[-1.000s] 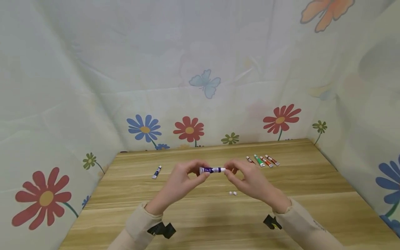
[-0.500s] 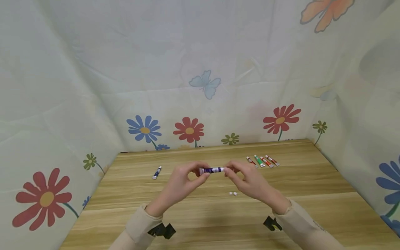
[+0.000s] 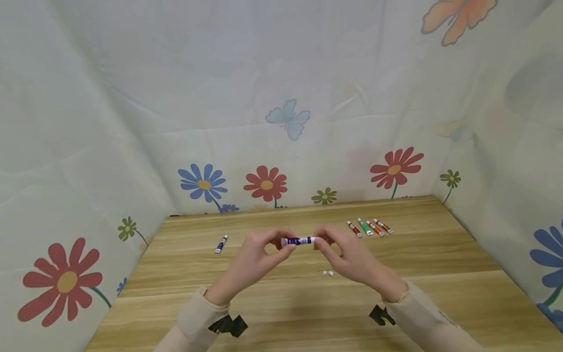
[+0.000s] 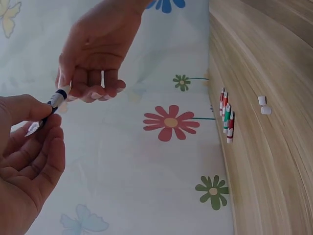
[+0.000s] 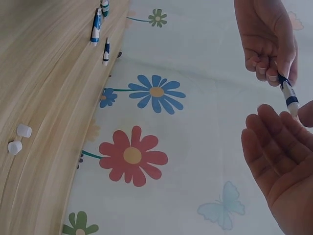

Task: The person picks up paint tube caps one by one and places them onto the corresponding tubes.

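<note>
A purple-and-white paint tube (image 3: 301, 240) is held level above the table between both hands. My left hand (image 3: 259, 252) pinches its flat tail end between thumb and fingers. At the white cap end, the thumb and index finger of my right hand (image 3: 347, 249) pinch the tube; the other fingers are loosely bent in the right wrist view. Two small white caps (image 3: 328, 273) lie on the table below the right hand. Seen from the left wrist, the tube (image 4: 57, 100) slants between the two hands.
The wooden table (image 3: 286, 313) carries a blue paint tube (image 3: 221, 244) at left and, at back right, several tubes, including a green one (image 3: 365, 226) and a dark red one (image 3: 354, 229). More blue tubes (image 5: 96, 28) show in the right wrist view. Flower-printed cloth (image 3: 220, 98) surrounds the table.
My right fingers have shifted slightly at the tube's cap end, and the dark red tube behind them shows more fully. The left hand keeps its grip on the tube, nearly still.
</note>
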Tool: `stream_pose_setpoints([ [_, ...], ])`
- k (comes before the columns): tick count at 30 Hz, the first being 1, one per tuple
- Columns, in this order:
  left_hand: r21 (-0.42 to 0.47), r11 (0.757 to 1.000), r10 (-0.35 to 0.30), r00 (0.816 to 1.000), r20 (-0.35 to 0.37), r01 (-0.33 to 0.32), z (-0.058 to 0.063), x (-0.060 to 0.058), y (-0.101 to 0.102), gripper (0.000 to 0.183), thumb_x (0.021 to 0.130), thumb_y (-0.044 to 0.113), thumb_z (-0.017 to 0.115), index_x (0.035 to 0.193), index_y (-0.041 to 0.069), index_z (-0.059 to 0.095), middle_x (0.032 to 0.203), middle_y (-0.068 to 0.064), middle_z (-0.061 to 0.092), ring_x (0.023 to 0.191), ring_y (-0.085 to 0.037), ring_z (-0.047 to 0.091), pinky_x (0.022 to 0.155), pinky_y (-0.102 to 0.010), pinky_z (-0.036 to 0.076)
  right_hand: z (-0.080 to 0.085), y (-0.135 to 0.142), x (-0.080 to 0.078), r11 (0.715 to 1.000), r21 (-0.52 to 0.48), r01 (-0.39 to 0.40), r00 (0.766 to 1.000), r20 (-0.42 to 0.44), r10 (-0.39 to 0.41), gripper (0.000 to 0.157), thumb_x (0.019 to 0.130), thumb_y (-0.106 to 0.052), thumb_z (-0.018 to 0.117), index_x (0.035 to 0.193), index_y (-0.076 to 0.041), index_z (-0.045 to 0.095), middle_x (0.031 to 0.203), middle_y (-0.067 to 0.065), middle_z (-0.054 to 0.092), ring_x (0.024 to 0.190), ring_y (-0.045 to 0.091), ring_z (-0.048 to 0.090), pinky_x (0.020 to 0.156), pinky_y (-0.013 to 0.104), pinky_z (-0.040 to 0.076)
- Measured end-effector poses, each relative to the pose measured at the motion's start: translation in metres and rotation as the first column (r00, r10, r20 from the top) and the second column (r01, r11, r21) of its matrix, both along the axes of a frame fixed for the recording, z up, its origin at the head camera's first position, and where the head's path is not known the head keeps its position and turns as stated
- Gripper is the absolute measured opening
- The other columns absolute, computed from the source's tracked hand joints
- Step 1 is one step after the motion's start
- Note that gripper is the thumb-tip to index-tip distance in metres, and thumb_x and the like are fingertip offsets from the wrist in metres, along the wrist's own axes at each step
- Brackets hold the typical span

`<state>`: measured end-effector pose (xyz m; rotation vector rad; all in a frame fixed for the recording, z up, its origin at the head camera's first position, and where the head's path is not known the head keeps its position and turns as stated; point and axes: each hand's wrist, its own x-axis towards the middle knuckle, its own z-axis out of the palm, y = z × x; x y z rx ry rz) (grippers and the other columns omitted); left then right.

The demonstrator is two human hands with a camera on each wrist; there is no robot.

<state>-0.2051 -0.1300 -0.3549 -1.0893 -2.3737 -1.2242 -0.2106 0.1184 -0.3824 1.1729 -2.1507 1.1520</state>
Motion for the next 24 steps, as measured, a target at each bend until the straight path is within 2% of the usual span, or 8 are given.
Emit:
stream_pose_setpoints([
  [6, -0.051, 0.998, -0.044, 0.990, -0.134, 0.037, 0.0013, 0.0010, 0.0025, 0.017, 0.094, 0.013, 0.073, 0.110, 0.013, 0.070, 0.097, 0.009, 0.069, 0.081, -0.006, 0.058, 0.072, -0.025, 0.054, -0.0005, -0.0023, 0.0019, 0.999, 0.033, 0.007, 0.999, 0.035, -0.008, 0.017, 0.104, -0.002, 0.050, 0.098, -0.015, 0.059, 0.085, -0.007, 0.063, 0.065, 0.004, 0.046, 0.055, 0.023, 0.042],
  [11, -0.059, 0.997, -0.052, 0.984, -0.169, 0.043, -0.0005, 0.0018, 0.0031, 0.017, 0.093, 0.010, 0.074, 0.109, 0.012, 0.070, 0.097, 0.008, 0.069, 0.081, -0.006, 0.057, 0.073, -0.025, 0.053, -0.0005, -0.0034, 0.0049, 0.998, 0.057, 0.014, 0.994, 0.106, -0.020, 0.019, 0.107, -0.005, 0.044, 0.095, -0.013, 0.058, 0.083, -0.008, 0.063, 0.062, 0.004, 0.044, 0.055, 0.024, 0.042],
  [14, -0.035, 0.999, -0.028, 0.992, -0.126, 0.023, -0.0019, 0.0026, 0.0024, 0.017, 0.093, 0.013, 0.074, 0.110, 0.013, 0.071, 0.097, 0.008, 0.069, 0.081, -0.007, 0.058, 0.073, -0.026, 0.053, -0.0005, -0.0040, 0.0054, 0.999, 0.051, 0.018, 0.994, 0.110, -0.024, 0.019, 0.107, -0.006, 0.045, 0.096, -0.013, 0.058, 0.082, -0.009, 0.062, 0.064, 0.005, 0.047, 0.056, 0.025, 0.044],
  [18, 0.021, 0.999, 0.034, 0.999, -0.013, -0.034, -0.0020, 0.0043, 0.0008, 0.016, 0.094, 0.017, 0.075, 0.110, 0.014, 0.073, 0.095, 0.010, 0.070, 0.078, -0.010, 0.059, 0.069, -0.027, 0.052, 0.0001, -0.0032, 0.0064, 0.999, 0.022, 0.031, 0.995, 0.096, -0.033, 0.016, 0.105, -0.005, 0.050, 0.102, -0.015, 0.061, 0.084, -0.011, 0.060, 0.072, 0.005, 0.054, 0.059, 0.026, 0.048],
  [21, 0.050, 0.996, 0.073, 0.995, 0.067, -0.076, -0.0013, 0.0053, -0.0006, 0.016, 0.093, 0.019, 0.075, 0.109, 0.015, 0.073, 0.090, 0.010, 0.069, 0.075, -0.012, 0.059, 0.063, -0.027, 0.049, 0.0008, -0.0021, 0.0064, 1.000, 0.000, 0.024, 0.997, 0.077, -0.024, 0.015, 0.103, -0.003, 0.054, 0.107, -0.015, 0.063, 0.085, -0.011, 0.061, 0.074, 0.006, 0.058, 0.058, 0.026, 0.050],
  [24, 0.064, 0.994, 0.083, 0.989, 0.124, -0.091, -0.0003, 0.0059, -0.0016, 0.016, 0.094, 0.021, 0.074, 0.109, 0.015, 0.073, 0.087, 0.009, 0.068, 0.076, -0.014, 0.060, 0.061, -0.027, 0.048, 0.0009, -0.0018, 0.0054, 1.000, -0.009, 0.005, 0.999, 0.054, -0.004, 0.015, 0.100, -0.001, 0.058, 0.107, -0.014, 0.062, 0.084, -0.009, 0.062, 0.070, 0.005, 0.056, 0.054, 0.024, 0.049],
])
